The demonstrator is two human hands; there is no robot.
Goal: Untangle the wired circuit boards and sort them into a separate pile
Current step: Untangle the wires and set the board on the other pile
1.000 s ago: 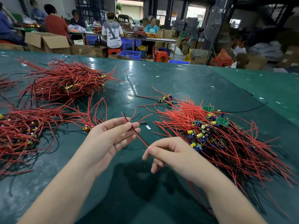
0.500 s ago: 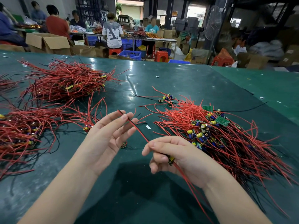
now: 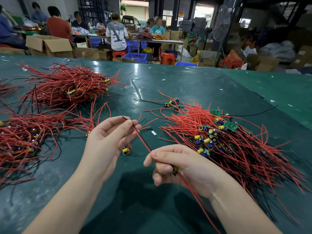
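- Right hand (image 3: 182,168) above the near part of the green worktop (image 3: 185,85), fingers curled round a small circuit board (image 3: 175,170); only a corner of the board shows between the fingers and the palm.
- Red wire (image 3: 141,138) runs taut from the right hand's thumb and forefinger up and to the left, to the left hand (image 3: 108,142).
- Left hand raised, palm facing the camera; thumb and fingertips pinch the far end of that red wire, and a short dark tip sticks out past the fingers.
- Further red leads (image 3: 199,198) trail from the held board down towards the camera, along the right forearm.
- Tangled pile (image 3: 233,146) of boards with red and black leads lies on the worktop just right of the right hand; green boards and blue-and-yellow capacitors show in its middle.
- One loose board (image 3: 126,150) lies on the worktop between the two hands, apart from both piles.
- Sorted pile (image 3: 20,141) at the left edge; another red bundle (image 3: 67,86) beyond it, well apart from the hands.
- A few stray boards (image 3: 173,103) lie at the far end of the tangled pile.
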